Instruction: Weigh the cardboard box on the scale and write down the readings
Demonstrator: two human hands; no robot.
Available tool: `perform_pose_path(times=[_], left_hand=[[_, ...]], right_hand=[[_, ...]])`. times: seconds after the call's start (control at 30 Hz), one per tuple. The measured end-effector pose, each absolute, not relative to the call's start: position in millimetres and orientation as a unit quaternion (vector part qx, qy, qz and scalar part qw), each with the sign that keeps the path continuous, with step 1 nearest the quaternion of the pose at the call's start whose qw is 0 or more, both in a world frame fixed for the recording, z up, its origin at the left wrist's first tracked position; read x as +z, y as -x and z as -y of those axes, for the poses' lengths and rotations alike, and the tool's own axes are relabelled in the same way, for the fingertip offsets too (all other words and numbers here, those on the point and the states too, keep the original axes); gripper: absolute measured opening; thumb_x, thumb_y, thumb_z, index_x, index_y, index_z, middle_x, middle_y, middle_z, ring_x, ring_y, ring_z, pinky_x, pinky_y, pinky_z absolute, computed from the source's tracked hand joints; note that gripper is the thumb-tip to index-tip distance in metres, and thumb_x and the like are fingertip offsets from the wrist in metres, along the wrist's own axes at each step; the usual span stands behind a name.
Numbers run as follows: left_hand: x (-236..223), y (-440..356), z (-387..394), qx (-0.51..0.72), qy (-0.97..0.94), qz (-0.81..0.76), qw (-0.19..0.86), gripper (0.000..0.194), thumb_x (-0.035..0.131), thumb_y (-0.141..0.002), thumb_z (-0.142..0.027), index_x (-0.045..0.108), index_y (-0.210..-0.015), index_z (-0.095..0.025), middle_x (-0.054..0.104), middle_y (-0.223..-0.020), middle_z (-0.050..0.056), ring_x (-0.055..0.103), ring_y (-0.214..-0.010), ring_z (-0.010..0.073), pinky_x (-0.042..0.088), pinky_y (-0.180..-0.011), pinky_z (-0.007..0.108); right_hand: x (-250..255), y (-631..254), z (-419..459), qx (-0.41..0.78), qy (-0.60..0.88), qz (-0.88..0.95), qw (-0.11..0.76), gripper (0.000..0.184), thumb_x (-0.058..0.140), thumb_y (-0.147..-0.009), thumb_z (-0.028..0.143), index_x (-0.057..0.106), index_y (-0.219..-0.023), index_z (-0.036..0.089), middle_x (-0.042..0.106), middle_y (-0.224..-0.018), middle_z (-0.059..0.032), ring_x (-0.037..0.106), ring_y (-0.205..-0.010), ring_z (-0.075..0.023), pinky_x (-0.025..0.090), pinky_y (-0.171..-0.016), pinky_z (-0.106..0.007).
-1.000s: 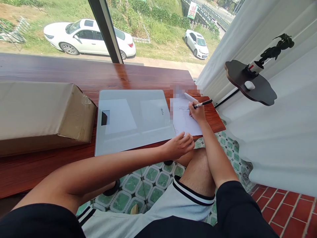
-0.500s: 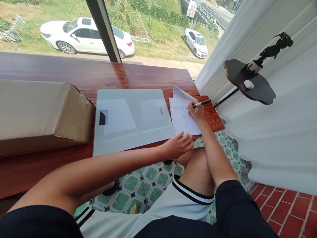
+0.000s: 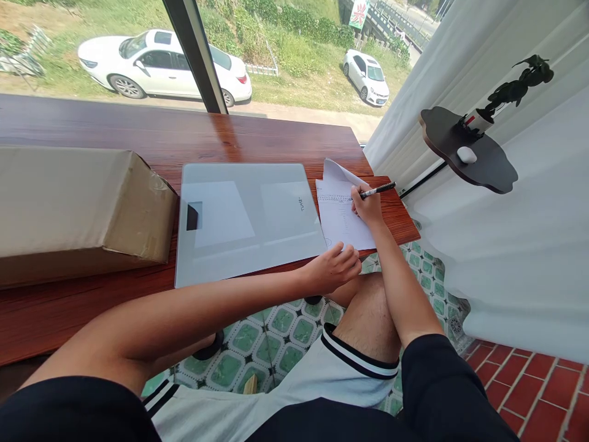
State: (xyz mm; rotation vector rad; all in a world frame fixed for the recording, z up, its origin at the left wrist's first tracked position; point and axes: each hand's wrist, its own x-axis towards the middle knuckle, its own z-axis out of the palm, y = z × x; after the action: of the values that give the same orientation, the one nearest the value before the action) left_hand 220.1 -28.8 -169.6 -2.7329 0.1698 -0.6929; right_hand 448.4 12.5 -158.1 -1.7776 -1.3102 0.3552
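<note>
My right hand (image 3: 367, 207) is closed around a black pen (image 3: 378, 190), its tip down at the paper beside the written lines. Under that hand lies a white sheet of paper (image 3: 339, 222), with rows of small handwriting near its top and its upper end curled up. My left hand (image 3: 332, 269) rests at the table's front edge by the lower end of the paper, fingers loosely bent and holding nothing. Just left of the paper is a large pale grey glossy board (image 3: 248, 215) with a small dark patch.
A cardboard box (image 3: 69, 209) occupies the left of the reddish wooden table (image 3: 285, 138). To the right, a dark side stand (image 3: 488, 156) bears a potted plant (image 3: 510, 92) and a white mouse-like object (image 3: 466, 155) before a white curtain (image 3: 519, 258). A window frame (image 3: 197, 55) stands behind.
The whole view has shifted slightly, with things a little further right and up. Both hands keep nearly the same places, and the pen stays in my right hand.
</note>
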Motion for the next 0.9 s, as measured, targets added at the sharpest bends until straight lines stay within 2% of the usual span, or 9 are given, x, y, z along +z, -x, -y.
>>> perform_pose_path(times=[0.33,0.5,0.67,0.8,0.9], left_hand=[[-167.4,-219.8,29.0,-0.228,0.959,-0.058,0.156,0.034,0.052,-0.092,-0.022,0.063,-0.122,-0.011,0.064,-0.123,0.019,0.055,-0.111,0.0304,0.038,-0.093,0.044],[-167.8,-220.1,29.0,-0.23,0.959,-0.058,0.154,0.035,0.052,-0.091,-0.021,0.062,-0.123,-0.011,0.064,-0.125,0.019,0.055,-0.111,0.0305,0.038,-0.093,0.043],[-167.5,-220.1,29.1,-0.224,0.961,-0.058,0.15,0.034,0.052,-0.092,-0.019,0.062,-0.123,-0.011,0.064,-0.124,0.019,0.055,-0.112,0.0303,0.038,-0.094,0.043],[-165.3,-219.6,28.8,-0.222,0.962,-0.062,0.143,0.036,0.055,-0.09,-0.02,0.061,-0.123,-0.01,0.063,-0.124,0.02,0.054,-0.111,0.0308,0.037,-0.093,0.043],[-163.7,-219.0,28.8,-0.221,0.963,-0.063,0.144,0.034,0.054,-0.09,-0.018,0.062,-0.121,-0.01,0.063,-0.121,0.019,0.055,-0.108,0.0301,0.038,-0.092,0.043]], right_hand=[[-157.0,-446.5,-10.9,0.142,0.723,0.513,0.44,0.037,0.046,-0.096,0.047,0.039,-0.067,0.025,0.051,-0.046,0.0036,0.048,-0.038,-0.0124,0.037,-0.039,-0.025],[-156.3,-447.3,-12.6,0.145,0.724,0.506,0.446,0.037,0.055,-0.092,0.045,0.04,-0.064,0.024,0.051,-0.044,0.004,0.049,-0.037,-0.0121,0.038,-0.04,-0.024],[-154.4,-448.2,-12.5,0.156,0.731,0.482,0.457,0.039,0.046,-0.096,0.053,0.041,-0.069,0.025,0.05,-0.044,0.0053,0.046,-0.034,-0.0112,0.036,-0.035,-0.023],[-147.7,-446.2,-11.7,0.141,0.719,0.502,0.459,0.043,0.05,-0.094,0.06,0.039,-0.072,0.025,0.053,-0.049,0.005,0.051,-0.04,-0.0117,0.04,-0.042,-0.024],[-138.1,-443.7,-11.3,0.101,0.716,0.524,0.449,0.039,0.055,-0.093,0.059,0.043,-0.078,0.025,0.059,-0.058,0.0025,0.058,-0.05,-0.0138,0.045,-0.053,-0.026]])
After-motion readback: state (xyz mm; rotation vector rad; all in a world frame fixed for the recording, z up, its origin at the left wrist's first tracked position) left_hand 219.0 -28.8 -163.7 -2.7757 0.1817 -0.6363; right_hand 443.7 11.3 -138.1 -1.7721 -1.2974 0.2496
